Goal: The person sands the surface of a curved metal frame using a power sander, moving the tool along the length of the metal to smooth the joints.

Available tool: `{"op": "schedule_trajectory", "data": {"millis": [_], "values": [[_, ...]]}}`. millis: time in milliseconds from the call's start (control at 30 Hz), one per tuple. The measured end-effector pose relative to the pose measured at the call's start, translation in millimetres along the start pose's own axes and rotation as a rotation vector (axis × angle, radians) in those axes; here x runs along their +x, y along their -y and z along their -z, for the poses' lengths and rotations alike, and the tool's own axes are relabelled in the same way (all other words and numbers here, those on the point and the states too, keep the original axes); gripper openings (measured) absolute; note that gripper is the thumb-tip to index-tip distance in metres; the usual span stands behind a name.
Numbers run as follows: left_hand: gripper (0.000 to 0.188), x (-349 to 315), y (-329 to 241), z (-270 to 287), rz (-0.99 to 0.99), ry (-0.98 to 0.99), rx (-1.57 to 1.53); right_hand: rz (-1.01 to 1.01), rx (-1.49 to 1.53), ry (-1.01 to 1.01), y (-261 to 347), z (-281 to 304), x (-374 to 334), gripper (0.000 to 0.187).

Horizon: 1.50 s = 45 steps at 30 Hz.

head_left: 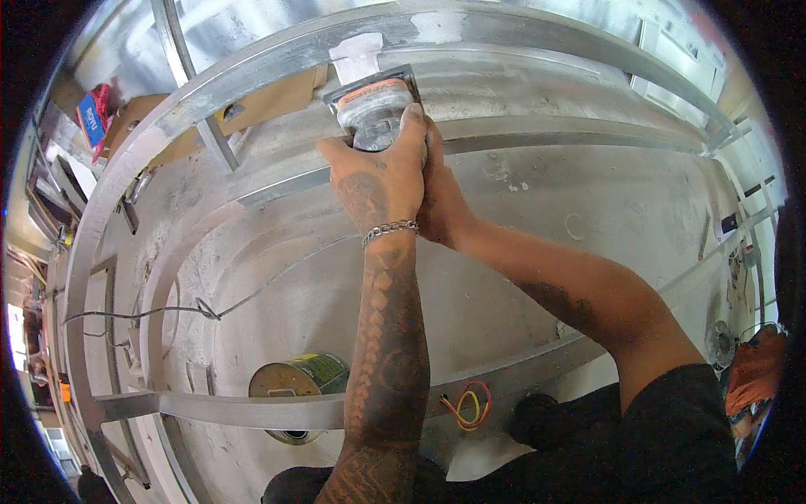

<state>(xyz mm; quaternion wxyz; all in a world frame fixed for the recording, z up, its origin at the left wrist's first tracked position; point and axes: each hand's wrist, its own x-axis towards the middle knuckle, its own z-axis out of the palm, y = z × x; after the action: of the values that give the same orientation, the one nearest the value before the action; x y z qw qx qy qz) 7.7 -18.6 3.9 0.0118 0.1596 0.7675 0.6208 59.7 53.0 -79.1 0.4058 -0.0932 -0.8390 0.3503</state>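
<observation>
A person bends over a large curved metal frame (252, 410), both arms stretched toward its far edge, where a dusty power sander (379, 102) with an orange band sits at the far rail, left of that edge's middle. The left hand (376, 181), a chain bracelet (390, 229) at its wrist, grasps the sander's body with thumb and fingers spread around it. The right hand (442, 197) presses close against the left; its fingers are largely hidden, and whether they grip the tool cannot be told. A white patch (357, 55) shows just beyond the sander's dark pad, though contact between pad and metal is unclear. The step in hand looks like smoothing that patched rail; the next move likely calls for a flat pad, even pressure and a steady pass along the curve. A metal can (285, 380) sits beneath the near rail, toward the frame's near-left corner.
</observation>
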Motion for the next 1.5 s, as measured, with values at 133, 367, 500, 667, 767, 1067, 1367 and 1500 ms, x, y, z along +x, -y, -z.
{"op": "schedule_trajectory", "data": {"millis": [133,367,500,667,767,1067,1367,1500], "values": [[0.084,1,0,0,-0.003,-0.012,0.037,-0.1,0.025,0.031,1,-1,0,0.112],[0.081,-1,-4,3,-0.032,-0.015,-0.035,-0.086,-0.003,0.022,2,-2,5,0.114],[0.079,-1,-4,-2,-0.039,-0.025,-0.041,-0.056,-0.007,0.02,-3,0,4,0.114],[0.083,4,-6,3,-0.071,-0.053,-0.014,-0.075,0.051,0.036,5,-4,11,0.115],[0.081,2,-8,2,-0.081,-0.039,-0.025,0.02,0.036,-0.003,4,-1,11,0.117],[0.083,5,-5,3,-0.094,-0.046,-0.019,-0.043,0.049,0.02,6,-5,10,0.118],[0.083,9,-7,5,-0.102,-0.071,0.023,-0.022,0.086,-0.011,12,-7,15,0.116],[0.084,5,-4,5,-0.083,-0.04,-0.016,0.044,-0.015,-0.031,8,-6,12,0.114]]}}
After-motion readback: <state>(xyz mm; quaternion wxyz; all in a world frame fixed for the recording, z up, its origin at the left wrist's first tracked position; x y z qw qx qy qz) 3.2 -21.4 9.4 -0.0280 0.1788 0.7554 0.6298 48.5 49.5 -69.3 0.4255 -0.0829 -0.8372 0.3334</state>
